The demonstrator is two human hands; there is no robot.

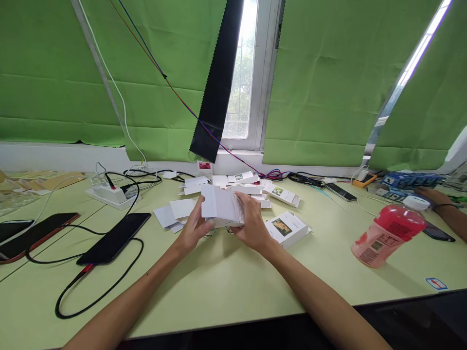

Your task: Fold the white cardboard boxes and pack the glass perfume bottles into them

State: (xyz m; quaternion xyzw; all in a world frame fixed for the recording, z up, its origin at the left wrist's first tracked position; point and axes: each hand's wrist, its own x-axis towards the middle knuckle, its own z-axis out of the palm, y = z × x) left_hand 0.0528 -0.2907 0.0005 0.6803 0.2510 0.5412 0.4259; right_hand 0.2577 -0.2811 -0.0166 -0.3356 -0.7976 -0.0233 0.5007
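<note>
Between my two hands, above the pale green table, is a small white cardboard box point(222, 206) with a flap sticking up on its left side. My left hand point(194, 228) grips its left edge, thumb in front. Around the right side curl the fingers of my right hand point(251, 221). Just right of that hand lies a white box with a yellow flower picture point(286, 228). Flat white card pieces point(170, 214) lie behind my left hand. Several more white printed boxes point(248, 188) are piled beyond the held one.
A black phone point(115, 238) with a cable and a power strip point(113, 194) are on the left. A pink bottle point(388, 236) stands on the right. Another person's hand point(434, 197) is at the far right, by a blue object point(412, 181). Cables run along the wall.
</note>
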